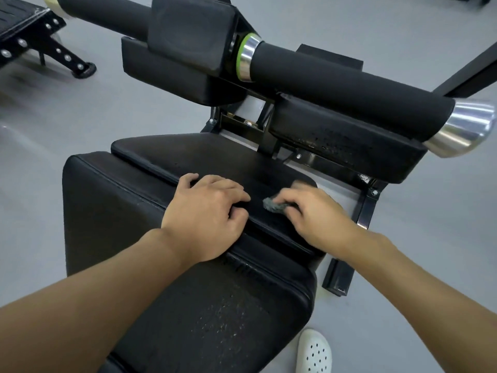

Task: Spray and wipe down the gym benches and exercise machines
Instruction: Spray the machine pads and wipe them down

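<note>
- Your right hand point(317, 214) grips the grey cloth point(274, 205) and presses it onto the seat pad point(215, 154), near that pad's right end; the hand is blurred.
- Your left hand point(207, 211) rests on the same pad just left of the cloth, fingers loosely bent, holding nothing.
- The droplet-speckled pad point(347, 141) under the roller point(336, 79) lies ahead and to the right, so it is probably the cloth hand's reach.
- The speckled lower pad point(215, 313) sits nearest you, under your left forearm.
</note>
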Demonstrator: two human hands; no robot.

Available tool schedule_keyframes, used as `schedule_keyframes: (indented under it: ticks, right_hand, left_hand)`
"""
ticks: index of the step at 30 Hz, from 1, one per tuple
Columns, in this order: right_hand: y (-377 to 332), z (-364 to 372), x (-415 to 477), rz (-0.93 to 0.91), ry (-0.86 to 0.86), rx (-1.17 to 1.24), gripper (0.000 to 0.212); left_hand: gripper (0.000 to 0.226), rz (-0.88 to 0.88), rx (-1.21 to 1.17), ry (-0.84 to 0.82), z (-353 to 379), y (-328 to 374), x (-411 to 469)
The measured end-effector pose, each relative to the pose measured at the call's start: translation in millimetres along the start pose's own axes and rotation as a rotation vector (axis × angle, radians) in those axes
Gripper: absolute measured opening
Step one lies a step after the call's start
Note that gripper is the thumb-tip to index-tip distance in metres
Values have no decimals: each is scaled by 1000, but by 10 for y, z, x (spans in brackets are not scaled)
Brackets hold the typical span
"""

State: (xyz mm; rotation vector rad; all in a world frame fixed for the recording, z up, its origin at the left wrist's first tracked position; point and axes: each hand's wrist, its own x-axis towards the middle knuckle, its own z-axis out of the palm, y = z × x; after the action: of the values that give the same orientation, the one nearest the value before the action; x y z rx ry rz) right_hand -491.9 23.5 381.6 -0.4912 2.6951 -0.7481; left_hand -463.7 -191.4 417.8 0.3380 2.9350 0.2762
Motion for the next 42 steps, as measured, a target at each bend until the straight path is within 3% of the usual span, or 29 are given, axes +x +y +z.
schedule_keyframes:
  ticks: [4,10,15,21,26,32,37,42]
  right_hand:
    - [168,-86,-375,-8,-5,24,24]
    - [262,99,378,81,-30,10,25]
    - [414,-14,-79,63,-44,19,25]
    - [454,147,648,153,-38,36,24]
    - [583,45,188,105,-13,34,22]
    - [639,209,915,173,26,32,24]
    - [764,102,387,145,36,12,22]
    - [837,263,1035,226,84,-7,22]
  left_hand:
    - [67,8,-3,25,24,-32,-4]
    - [65,26,-4,23,19,-37,-4]
    - [62,27,-32,27,23,-56,-8]
    - [54,41,-43,52,35,-69,6]
    - [51,41,-62,76,52,-95,8]
    - [50,55,-73,83,61,-108,18]
    - [47,53,-77,102,64,-115,10]
    - [47,67,-78,98,63,-120,12]
